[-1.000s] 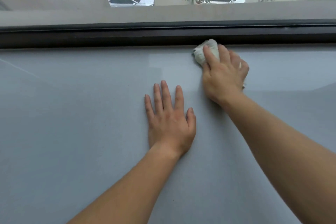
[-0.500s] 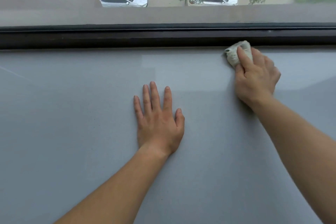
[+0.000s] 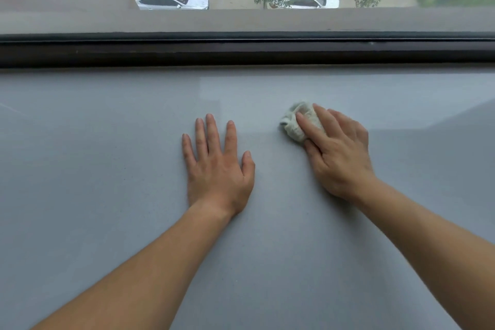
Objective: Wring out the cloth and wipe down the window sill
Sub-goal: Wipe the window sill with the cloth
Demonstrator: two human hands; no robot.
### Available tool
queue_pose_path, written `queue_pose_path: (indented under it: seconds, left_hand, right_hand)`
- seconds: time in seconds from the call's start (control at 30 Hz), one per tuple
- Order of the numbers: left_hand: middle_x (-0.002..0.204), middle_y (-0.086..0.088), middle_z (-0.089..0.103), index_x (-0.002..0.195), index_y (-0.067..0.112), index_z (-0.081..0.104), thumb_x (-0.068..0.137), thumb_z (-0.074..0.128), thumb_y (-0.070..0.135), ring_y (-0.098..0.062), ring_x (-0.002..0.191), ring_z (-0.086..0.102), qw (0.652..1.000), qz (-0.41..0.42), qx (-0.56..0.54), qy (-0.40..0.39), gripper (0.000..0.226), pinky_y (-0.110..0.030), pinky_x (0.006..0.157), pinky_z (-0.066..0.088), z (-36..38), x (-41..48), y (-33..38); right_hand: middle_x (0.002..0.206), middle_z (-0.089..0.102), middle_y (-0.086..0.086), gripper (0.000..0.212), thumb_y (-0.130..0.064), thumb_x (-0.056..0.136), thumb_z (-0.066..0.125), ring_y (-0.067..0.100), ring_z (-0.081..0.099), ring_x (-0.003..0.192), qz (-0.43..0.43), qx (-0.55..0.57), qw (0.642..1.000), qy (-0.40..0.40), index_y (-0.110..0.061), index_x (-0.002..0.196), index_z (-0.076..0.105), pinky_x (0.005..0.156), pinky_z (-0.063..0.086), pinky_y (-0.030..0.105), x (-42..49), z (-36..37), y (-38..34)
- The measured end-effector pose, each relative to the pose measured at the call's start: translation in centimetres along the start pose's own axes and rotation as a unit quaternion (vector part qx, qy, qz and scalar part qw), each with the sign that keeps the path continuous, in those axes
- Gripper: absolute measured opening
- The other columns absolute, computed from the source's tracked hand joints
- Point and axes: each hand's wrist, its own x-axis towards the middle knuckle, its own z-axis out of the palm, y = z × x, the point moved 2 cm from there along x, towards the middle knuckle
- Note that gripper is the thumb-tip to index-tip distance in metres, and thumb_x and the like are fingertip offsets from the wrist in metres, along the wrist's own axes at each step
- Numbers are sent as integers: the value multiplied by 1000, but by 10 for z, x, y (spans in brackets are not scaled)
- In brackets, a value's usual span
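A wide grey window sill [image 3: 107, 169] fills most of the head view. My right hand [image 3: 337, 153] presses a small bunched white cloth [image 3: 293, 122] flat against the sill, right of centre; most of the cloth is hidden under my fingers. My left hand [image 3: 218, 166] lies flat on the sill just left of it, palm down, fingers spread, holding nothing.
A dark window frame rail [image 3: 241, 51] runs along the sill's far edge, with glass above it. Through the glass are an outer ledge, parked cars and trees below. A darker shaded patch lies on the sill at the right [image 3: 442, 155].
My right hand slid the cloth right along the frame, then pulled it back toward me and to the left, away from the frame. My left hand stayed flat in place.
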Motion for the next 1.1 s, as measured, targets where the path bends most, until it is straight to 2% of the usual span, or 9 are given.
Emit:
queue_pose_path:
  seconds: [0.07, 0.23, 0.4, 0.47, 0.6, 0.7, 0.8, 1.0, 1.1]
  left_hand:
    - [164, -14, -6, 156, 22, 7, 93, 12, 53, -28, 150, -14, 1000, 2, -3, -1, 71, -54, 120, -6, 0, 0, 1]
    - [165, -13, -5, 156, 23, 7, 93, 13, 52, -27, 151, -13, 1000, 1, -4, 1, 70, -53, 120, -6, 1, -2, 1]
    - [164, -13, -8, 156, 23, 7, 95, 18, 54, -26, 150, -16, 1000, 9, -10, -19, 70, -55, 119, -10, -4, -3, -1]
    - [165, -13, -7, 156, 23, 9, 94, 20, 54, -24, 150, -16, 999, 36, -22, -28, 70, -56, 117, -13, -9, -10, -1]
    - [164, -14, 9, 152, 17, 29, 91, 24, 50, -25, 152, -1, 993, 95, -65, 4, 69, -59, 117, -11, -14, -66, 14]
    - [160, -17, 23, 144, 13, 45, 91, 30, 44, -29, 151, 12, 993, 65, -99, 13, 63, -62, 118, -1, -9, -122, 28]
    - [162, -16, 18, 146, 16, 43, 92, 29, 45, -30, 151, 8, 995, 33, -89, -17, 63, -63, 118, 2, 0, -163, 38]
    - [164, -14, 7, 154, 19, 27, 92, 27, 48, -29, 152, 1, 999, 38, -15, -29, 69, -63, 118, 5, 14, -178, 38]
    - [164, -15, 8, 154, 19, 27, 91, 29, 48, -29, 152, 2, 999, 36, -4, -26, 69, -63, 117, 6, 18, -178, 38]
  right_hand:
    - [159, 28, -4, 50, -51, 98, 27, 26, 25, 142, 8, 1, 1000, -16, -48, 149, 28, 113, 17, 44, 1, -6, 22]
    - [160, 24, -4, 48, -46, 100, 33, 26, 22, 143, 183, 28, 982, 29, -47, 148, 29, 113, 12, 45, -2, -4, 18]
    - [158, 32, -3, 50, -46, 98, 34, 25, 25, 140, -23, 8, 999, -20, -47, 147, 33, 112, 16, 43, -59, -3, -6]
    - [160, 28, -5, 50, -48, 98, 32, 25, 24, 142, 1, 3, 999, -34, -49, 148, 30, 114, 15, 42, -51, -9, 19]
    - [162, 20, -5, 48, -44, 101, 32, 24, 17, 145, 159, 34, 987, -4, -50, 148, 25, 114, 8, 42, -53, -9, 25]
    - [160, 27, -3, 49, -42, 99, 38, 25, 22, 142, 67, 20, 998, 6, -46, 148, 33, 112, 12, 43, -95, -1, -10]
    - [158, 32, -3, 50, -43, 97, 40, 26, 27, 140, -54, 10, 998, -33, -47, 146, 35, 112, 16, 43, -117, -5, -1]
    - [162, 21, -6, 48, -44, 100, 34, 24, 18, 145, 140, 37, 989, -5, -49, 148, 28, 114, 9, 44, -101, -3, 5]
    - [160, 28, -2, 50, -42, 98, 39, 27, 25, 143, 12, 17, 1000, 0, -45, 148, 33, 113, 13, 46, -142, 2, -21]
